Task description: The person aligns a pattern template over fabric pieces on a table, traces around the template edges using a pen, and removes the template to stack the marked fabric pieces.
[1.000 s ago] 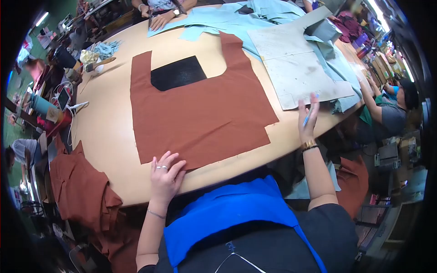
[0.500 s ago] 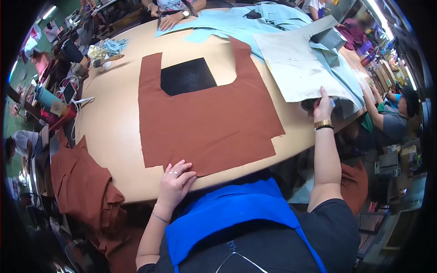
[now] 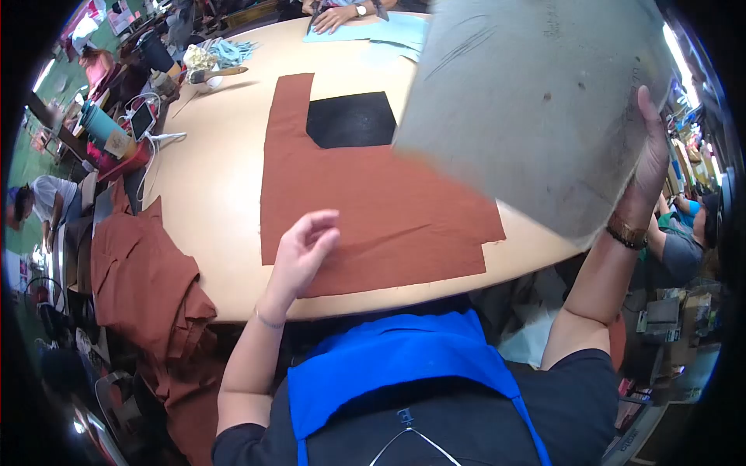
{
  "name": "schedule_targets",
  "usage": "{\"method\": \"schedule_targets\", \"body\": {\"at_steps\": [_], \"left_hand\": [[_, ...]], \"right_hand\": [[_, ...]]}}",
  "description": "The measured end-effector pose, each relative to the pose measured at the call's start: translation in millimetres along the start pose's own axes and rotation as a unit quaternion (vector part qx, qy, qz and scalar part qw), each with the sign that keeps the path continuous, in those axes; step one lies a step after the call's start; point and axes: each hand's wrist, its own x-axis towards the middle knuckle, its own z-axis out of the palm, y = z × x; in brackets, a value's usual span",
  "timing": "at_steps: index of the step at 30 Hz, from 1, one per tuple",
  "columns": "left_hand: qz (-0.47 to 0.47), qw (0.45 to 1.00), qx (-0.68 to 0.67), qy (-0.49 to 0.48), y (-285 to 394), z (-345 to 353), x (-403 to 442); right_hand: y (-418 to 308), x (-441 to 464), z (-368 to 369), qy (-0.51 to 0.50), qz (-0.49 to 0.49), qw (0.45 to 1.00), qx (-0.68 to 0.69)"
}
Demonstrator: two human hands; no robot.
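A large grey sheet (image 3: pixel 536 109) is raised off the table at the right, tilted, with my right hand (image 3: pixel 651 159) gripping its right edge. It hides the upper right part of the rust-brown cloth piece (image 3: pixel 365 202), which lies flat on the table. My left hand (image 3: pixel 309 241) hovers over the lower left of that cloth, fingers slightly curled and apart, holding nothing. In the cutout of the cloth lies a black flat piece (image 3: pixel 352 119).
Light blue cloth (image 3: pixel 373 29) lies at the table's far side, by a co-worker's hand (image 3: pixel 334 19). A brush (image 3: pixel 217 74), a phone (image 3: pixel 142 122) and a teal cup (image 3: pixel 101 123) are at the left. Brown cloth (image 3: pixel 144 272) hangs off the table (image 3: pixel 210 179).
My right hand has gripped the grey sheet and lifted it up and nearer, over the brown cloth's right side. My left hand has risen from the cloth's near edge.
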Motion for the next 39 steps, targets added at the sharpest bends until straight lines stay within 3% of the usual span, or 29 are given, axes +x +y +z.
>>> {"method": "schedule_targets", "body": {"at_steps": [3, 6, 8, 11, 13, 15, 16, 18, 21, 25, 39], "left_hand": [[-0.037, 0.986, -0.165, -0.006, 9, 11, 30], [-0.022, 0.942, -0.325, -0.084, 29, 24, 46], [-0.010, 0.936, -0.344, -0.066, 38, 28, 46], [-0.010, 0.956, -0.290, 0.041, 30, 6, 47], [-0.033, 0.939, -0.317, 0.129, 13, -15, 45], [-0.015, 0.961, -0.218, 0.172, -14, -45, 37], [-0.036, 0.968, -0.160, 0.188, -15, -53, 31], [-0.070, 0.974, -0.044, 0.213, -11, -65, 19], [-0.082, 0.980, 0.036, 0.177, -44, -83, 14], [-0.095, 0.972, 0.130, 0.173, -23, -81, 18], [-0.121, 0.963, 0.163, 0.177, -24, -87, 30]], "right_hand": [[5, -18, 11, -0.101, 0.090, 0.987, 0.087], [23, -28, 13, -0.211, 0.139, 0.957, 0.144], [44, -30, 0, -0.191, 0.125, 0.971, 0.067], [72, -31, -17, -0.156, 0.139, 0.978, -0.010], [94, -31, -26, -0.119, 0.139, 0.982, -0.042], [138, -27, -72, -0.071, 0.159, 0.978, -0.115], [150, -32, -78, -0.093, 0.194, 0.973, -0.085], [204, -47, -107, -0.111, 0.185, 0.959, -0.183], [227, -63, -108, -0.130, 0.154, 0.941, -0.273], [247, -74, -116, -0.149, 0.123, 0.889, -0.415], [245, -82, -107, -0.141, 0.090, 0.837, -0.521]]}}
